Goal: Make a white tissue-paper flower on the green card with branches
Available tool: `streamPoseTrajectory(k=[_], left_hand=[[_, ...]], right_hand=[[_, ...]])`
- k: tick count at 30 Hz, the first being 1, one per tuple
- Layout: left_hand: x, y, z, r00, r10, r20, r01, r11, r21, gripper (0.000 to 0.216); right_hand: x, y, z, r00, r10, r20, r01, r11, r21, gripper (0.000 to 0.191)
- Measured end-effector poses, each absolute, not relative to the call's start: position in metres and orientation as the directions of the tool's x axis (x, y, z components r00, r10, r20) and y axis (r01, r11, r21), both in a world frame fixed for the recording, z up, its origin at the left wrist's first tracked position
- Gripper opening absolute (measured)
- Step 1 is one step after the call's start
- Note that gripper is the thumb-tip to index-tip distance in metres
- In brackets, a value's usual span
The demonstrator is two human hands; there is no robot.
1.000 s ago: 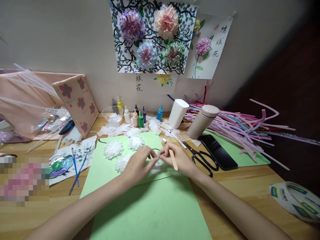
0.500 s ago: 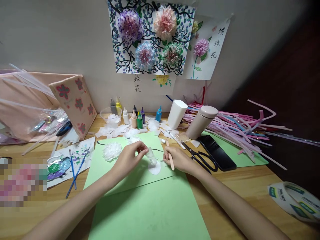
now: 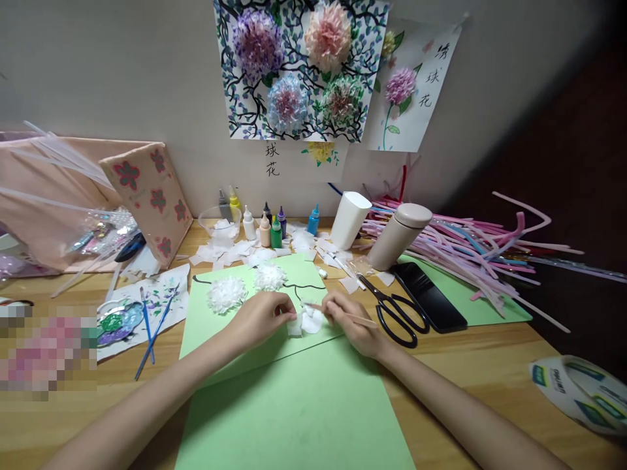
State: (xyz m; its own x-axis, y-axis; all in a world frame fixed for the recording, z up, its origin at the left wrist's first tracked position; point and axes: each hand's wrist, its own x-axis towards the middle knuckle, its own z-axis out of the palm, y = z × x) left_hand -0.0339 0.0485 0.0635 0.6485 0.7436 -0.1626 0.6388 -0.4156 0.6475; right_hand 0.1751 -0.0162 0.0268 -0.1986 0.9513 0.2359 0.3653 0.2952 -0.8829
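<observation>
My left hand (image 3: 257, 321) is closed in a pinch on a small square of white tissue paper (image 3: 294, 327), which hangs at the left edge of a white paper disc (image 3: 312, 322). Between the fingers of my right hand (image 3: 353, 320) is a flat wooden craft stick (image 3: 363, 320), its far tip over the disc's upper part. The disc lies on a green sheet (image 3: 200, 333) marked with dark curved lines. Two fluffy white paper flowers, one nearer (image 3: 226, 295) and one farther (image 3: 270, 277), sit on that sheet behind my left hand.
Scattered white paper pieces (image 3: 235, 251) and paint bottles (image 3: 276, 232) line the wall. Black-handled scissors (image 3: 399, 316), a phone (image 3: 431, 297) and a tumbler (image 3: 399, 238) stand or lie at right, with a tape roll (image 3: 582, 391) nearer. Paintbrushes (image 3: 155, 333) and a palette (image 3: 117, 323) are at left.
My right hand has swung the craft stick from near upright to nearly level, its tip now at the disc. My left hand has brought the tissue paper down to the disc's left side.
</observation>
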Motion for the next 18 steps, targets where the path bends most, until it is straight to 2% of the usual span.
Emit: streamPoseTrajectory(k=[7, 13, 18], left_hand=[[-0.032, 0.047, 0.059, 0.657, 0.735, -0.169, 0.647, -0.435, 0.626, 0.016], [-0.026, 0.047, 0.056, 0.662, 0.733, -0.156, 0.657, -0.467, 0.592, 0.015], [-0.012, 0.052, 0.054, 0.659, 0.747, -0.087, 0.681, -0.543, 0.492, 0.014]], right_hand=[[0.172, -0.017, 0.016, -0.261, 0.936, 0.236, 0.426, 0.331, -0.842, 0.031], [0.174, -0.015, 0.011, -0.194, 0.954, 0.23, 0.433, 0.294, -0.852, 0.031], [0.174, -0.014, 0.01, -0.135, 0.97, 0.201, 0.396, 0.238, -0.887, 0.031]])
